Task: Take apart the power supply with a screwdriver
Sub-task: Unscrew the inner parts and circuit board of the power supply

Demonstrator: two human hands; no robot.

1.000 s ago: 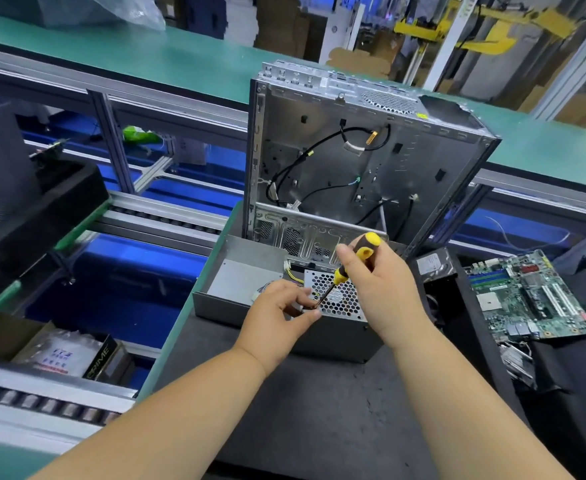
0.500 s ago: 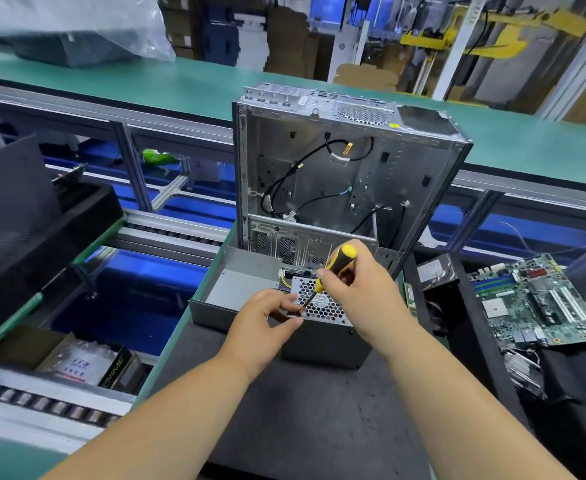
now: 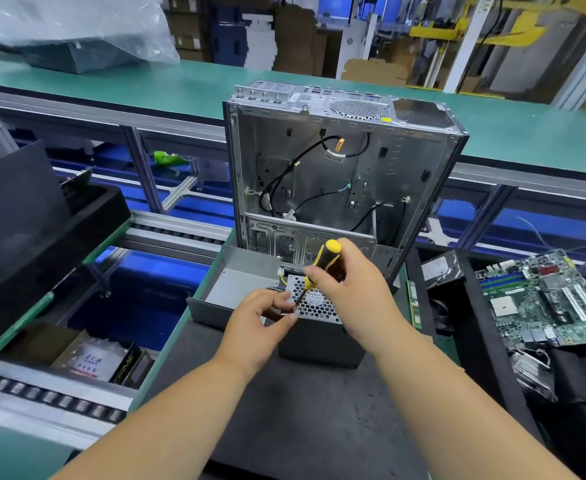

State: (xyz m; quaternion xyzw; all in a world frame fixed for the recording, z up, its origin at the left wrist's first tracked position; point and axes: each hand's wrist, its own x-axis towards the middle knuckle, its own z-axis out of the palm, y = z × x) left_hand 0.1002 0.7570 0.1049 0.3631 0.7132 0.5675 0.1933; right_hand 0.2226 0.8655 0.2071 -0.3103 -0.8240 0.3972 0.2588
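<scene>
Factory line setting, green conveyor belt [image 3: 146, 84] running across the back, dark work mat [image 3: 302, 403] in front where the power supply [image 3: 319, 337] sits, directly under both hands. Right hand [image 3: 350, 289] grips the screwdriver [image 3: 319, 268] by its yellow-black handle, fingers curled round it, thumb on the near side; the shaft slants down and left, tip at the honeycomb fan grille [image 3: 317, 304] on top of the power supply. Left hand [image 3: 256, 323] is just left of the shaft, thumb and index curled toward each other at the tip end; cannot tell whether they pinch a screw or only steady the shaft, too small and partly hidden. Remaining left fingers are loosely curled above the thumb. Grey metal cover [image 3: 236, 289] lies open-side-up beyond the left fingers, touching the power supply's left side. Empty computer case [image 3: 340, 174] stands upright just behind the right fingers, side panel off, black cables hanging inside. Motherboard [image 3: 551, 303] lies well right of the right hand on black trays, with a hard drive [image 3: 440, 268] nearer. Black foam tray [image 3: 42, 230] far left of the left hand. Cartons [image 3: 87, 358] below the rollers at lower left. Plastic-wrapped unit [image 3: 76, 32] on the belt at top left.
</scene>
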